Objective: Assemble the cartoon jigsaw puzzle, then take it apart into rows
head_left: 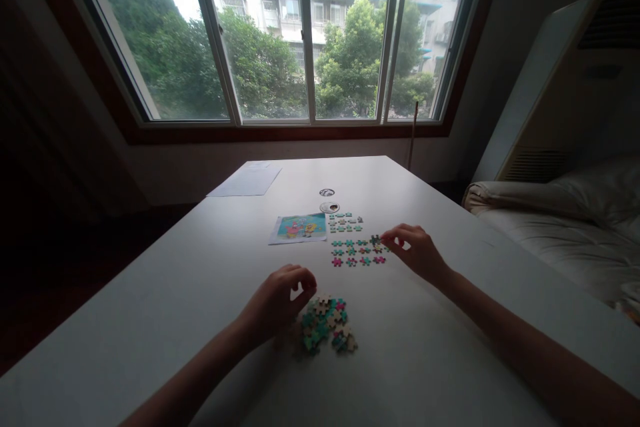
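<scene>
A heap of jigsaw pieces lies on the white table close in front of me. My left hand rests curled at the heap's left edge, fingers bent over the nearest pieces. My right hand reaches to sorted rows of pieces and pinches a dark piece at their right end. A second small group of pieces lies just beyond. A colourful reference picture sits to the left of the rows.
Two small round objects lie past the picture. A sheet of paper rests at the far left of the table. A large window is ahead, and a bed with a pillow stands to the right.
</scene>
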Action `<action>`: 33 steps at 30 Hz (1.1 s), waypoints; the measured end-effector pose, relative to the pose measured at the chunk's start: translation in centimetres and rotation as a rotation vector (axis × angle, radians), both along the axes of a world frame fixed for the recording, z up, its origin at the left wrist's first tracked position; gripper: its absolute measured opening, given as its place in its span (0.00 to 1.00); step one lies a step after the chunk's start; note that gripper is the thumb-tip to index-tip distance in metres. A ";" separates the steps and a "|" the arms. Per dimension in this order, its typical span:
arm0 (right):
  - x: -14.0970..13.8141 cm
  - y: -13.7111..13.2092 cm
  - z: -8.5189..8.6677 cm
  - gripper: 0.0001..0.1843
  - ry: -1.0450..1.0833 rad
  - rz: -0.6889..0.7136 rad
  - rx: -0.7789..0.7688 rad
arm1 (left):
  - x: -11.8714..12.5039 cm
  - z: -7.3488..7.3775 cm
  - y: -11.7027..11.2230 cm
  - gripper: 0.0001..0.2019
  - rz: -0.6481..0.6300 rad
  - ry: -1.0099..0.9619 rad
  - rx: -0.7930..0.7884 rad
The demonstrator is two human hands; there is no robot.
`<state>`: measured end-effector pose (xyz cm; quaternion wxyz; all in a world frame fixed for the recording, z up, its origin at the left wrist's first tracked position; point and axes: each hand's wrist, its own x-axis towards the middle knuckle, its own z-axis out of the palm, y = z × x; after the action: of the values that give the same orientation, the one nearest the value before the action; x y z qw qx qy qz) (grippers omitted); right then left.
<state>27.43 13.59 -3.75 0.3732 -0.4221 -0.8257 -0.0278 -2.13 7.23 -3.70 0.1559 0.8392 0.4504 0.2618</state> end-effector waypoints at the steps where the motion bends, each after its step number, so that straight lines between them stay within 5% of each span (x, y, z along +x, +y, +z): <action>1: 0.8 0.4 0.0 0.08 -0.047 -0.022 -0.022 | 0.0 -0.1 0.1 0.05 0.004 0.008 0.004; 5: 4.4 2.3 -0.3 0.09 -0.174 -0.075 -0.178 | -0.2 -0.3 0.3 0.05 0.029 0.048 0.019; 12: 7.4 4.1 -1.9 0.15 -0.087 -0.079 -0.514 | -0.7 -0.5 0.7 0.06 0.035 0.048 0.051; 27: 6.3 3.7 -2.1 0.12 -0.104 -0.046 -0.479 | -0.7 -0.6 0.8 0.06 0.027 0.056 0.049; 33: 5.7 3.6 -1.9 0.12 -0.084 -0.033 -0.418 | -0.6 -0.9 0.7 0.08 -0.134 0.042 0.023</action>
<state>33.17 17.14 -5.66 0.2421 -0.5022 -0.8214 0.1206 -2.74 7.92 -4.59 0.1542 0.8745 0.3934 0.2383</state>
